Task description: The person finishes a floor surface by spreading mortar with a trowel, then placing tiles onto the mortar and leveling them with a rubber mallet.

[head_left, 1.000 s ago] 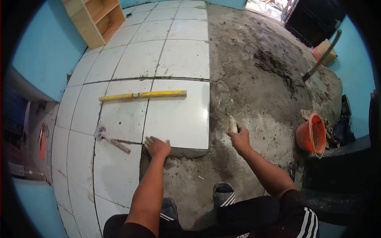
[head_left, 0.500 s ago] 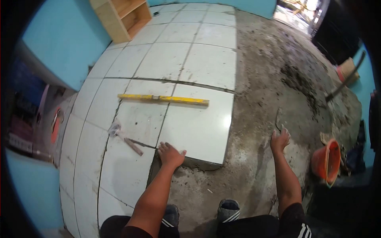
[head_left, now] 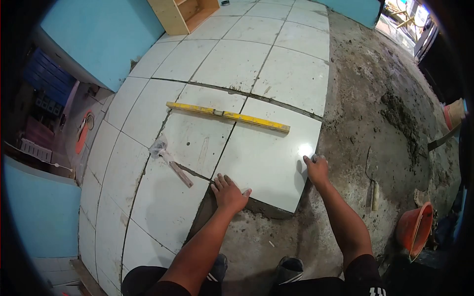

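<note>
A white floor tile lies on grey mortar at the edge of the laid tiles. My left hand rests with spread fingers on its near left corner. At the tile's right edge my right hand grips the side, thumb on top and the other fingers partly hidden. A yellow spirit level lies across this tile and the one to its left. Left of my left hand, a mallet with a pale, wrapped-looking head lies on the tiles. A trowel rests on the rough floor to the right.
Bare, rough concrete runs along the right, with a heap of dark mortar. An orange bucket lies tipped at the lower right. A wooden shelf unit stands at the back against the blue wall.
My right hand has let go of the trowel, which now lies on the floor, and has moved left to the tile's edge. My left hand stays on the tile corner. The view has shifted.
</note>
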### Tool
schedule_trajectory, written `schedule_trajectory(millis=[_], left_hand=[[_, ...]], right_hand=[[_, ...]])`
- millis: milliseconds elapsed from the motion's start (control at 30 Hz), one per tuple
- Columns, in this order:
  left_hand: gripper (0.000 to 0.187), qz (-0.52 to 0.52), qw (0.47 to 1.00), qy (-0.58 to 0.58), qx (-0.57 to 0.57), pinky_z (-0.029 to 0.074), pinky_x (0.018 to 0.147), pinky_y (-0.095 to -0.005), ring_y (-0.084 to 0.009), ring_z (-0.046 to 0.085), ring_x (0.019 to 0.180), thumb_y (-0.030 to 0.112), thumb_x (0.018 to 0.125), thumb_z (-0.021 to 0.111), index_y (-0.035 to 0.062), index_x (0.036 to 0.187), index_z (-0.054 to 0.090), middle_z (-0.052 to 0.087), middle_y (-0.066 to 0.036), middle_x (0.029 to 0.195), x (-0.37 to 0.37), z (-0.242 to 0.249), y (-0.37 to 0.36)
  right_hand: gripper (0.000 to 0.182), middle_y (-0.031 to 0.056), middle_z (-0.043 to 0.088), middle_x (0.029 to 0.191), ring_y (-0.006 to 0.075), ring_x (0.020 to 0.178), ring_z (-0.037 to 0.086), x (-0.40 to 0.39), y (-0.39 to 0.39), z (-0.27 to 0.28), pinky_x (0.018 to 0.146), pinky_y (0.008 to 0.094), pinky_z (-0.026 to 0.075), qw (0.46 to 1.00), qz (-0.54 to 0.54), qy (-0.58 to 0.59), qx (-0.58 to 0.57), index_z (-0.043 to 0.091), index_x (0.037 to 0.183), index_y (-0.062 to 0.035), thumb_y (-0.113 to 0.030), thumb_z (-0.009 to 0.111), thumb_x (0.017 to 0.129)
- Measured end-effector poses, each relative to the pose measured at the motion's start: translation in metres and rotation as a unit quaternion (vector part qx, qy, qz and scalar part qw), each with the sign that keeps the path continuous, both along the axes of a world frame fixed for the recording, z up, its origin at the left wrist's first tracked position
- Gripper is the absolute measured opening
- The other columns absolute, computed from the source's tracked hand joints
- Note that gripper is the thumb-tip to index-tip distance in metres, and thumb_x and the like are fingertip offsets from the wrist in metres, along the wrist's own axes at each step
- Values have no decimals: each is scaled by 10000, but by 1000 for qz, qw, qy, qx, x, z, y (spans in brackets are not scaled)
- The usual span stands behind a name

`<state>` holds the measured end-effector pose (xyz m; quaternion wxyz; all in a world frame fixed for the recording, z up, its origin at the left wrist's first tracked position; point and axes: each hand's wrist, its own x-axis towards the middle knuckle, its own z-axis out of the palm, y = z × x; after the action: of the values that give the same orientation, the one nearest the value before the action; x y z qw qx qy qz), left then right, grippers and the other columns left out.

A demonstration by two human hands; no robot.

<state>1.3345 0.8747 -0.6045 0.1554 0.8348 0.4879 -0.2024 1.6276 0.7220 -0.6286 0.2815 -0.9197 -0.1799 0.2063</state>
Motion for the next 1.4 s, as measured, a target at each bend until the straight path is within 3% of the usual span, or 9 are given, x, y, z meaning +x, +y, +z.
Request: schedule_trajectory(millis=[233,367,467,633,700,800,1033,1267,1400], left_hand=[[1162,-10,999,27,-20,99,1283,-576,-479,95,1592,672,945,607,-153,1603,121,95,-352,1696,1,2,3],[785,-9,996,44,-75,446,1129,-501,-406,551,1373,603,945,632,-44,1388,590,485,-294,1549,9,38,39],[519,107,991,-72,35,550,958,-491,-377,710,1105,527,929,666,49,1115,748,757,-184,1130,-11,36,82],[665,176,939,-129,265,465,1080,-479,-389,460,1412,317,896,775,21,1433,517,479,-237,1517,-89,-9,118],[712,329,918,-143,168,470,1085,-469,-398,488,1395,317,882,797,-3,1443,497,490,-249,1519,-94,13,112],[747,356,904,-192,136,496,1061,-474,-416,578,1306,335,847,815,-25,1423,503,575,-273,1427,-129,-69,144],[573,521,766,-374,35,529,957,-518,-488,671,1113,348,841,642,-141,1140,642,690,-345,1180,-99,-50,164],[549,461,760,-458,17,505,902,-563,-499,680,1030,343,889,613,-124,1177,594,687,-348,1111,7,1,29],[431,351,717,-571,-192,516,852,-511,-419,676,913,297,893,603,-52,1143,560,689,-262,1015,54,38,-85]], right_hand=[[538,287,645,1244,449,1166,622,9,-9,0,1019,485,475,998,25,33,48,723,1166,97,-391,730,941],[424,224,670,1094,304,1056,665,23,-21,12,925,441,501,988,59,97,104,707,1076,100,-300,742,940],[412,213,652,1141,375,1063,646,3,-33,-13,983,428,495,987,-44,-70,137,705,1233,50,-234,735,936],[346,200,635,1148,362,1103,624,-35,-52,29,987,437,482,975,50,-148,159,702,1235,18,-109,734,915],[331,198,630,1131,361,1093,624,-44,-59,41,980,436,484,972,65,-147,170,705,1222,18,-100,732,914],[254,184,640,1058,349,1037,636,-54,-74,46,940,441,491,967,101,-157,174,691,1133,20,-103,739,917],[233,139,648,1003,260,910,651,-75,-96,47,834,376,519,975,132,-94,151,684,1149,9,-78,714,935],[307,85,688,905,169,860,650,-112,-58,87,769,337,518,962,195,62,183,706,1225,-2,-141,740,953],[418,58,720,1064,151,993,647,-113,-36,98,890,319,510,916,156,254,268,614,1385,30,-245,617,1071]])
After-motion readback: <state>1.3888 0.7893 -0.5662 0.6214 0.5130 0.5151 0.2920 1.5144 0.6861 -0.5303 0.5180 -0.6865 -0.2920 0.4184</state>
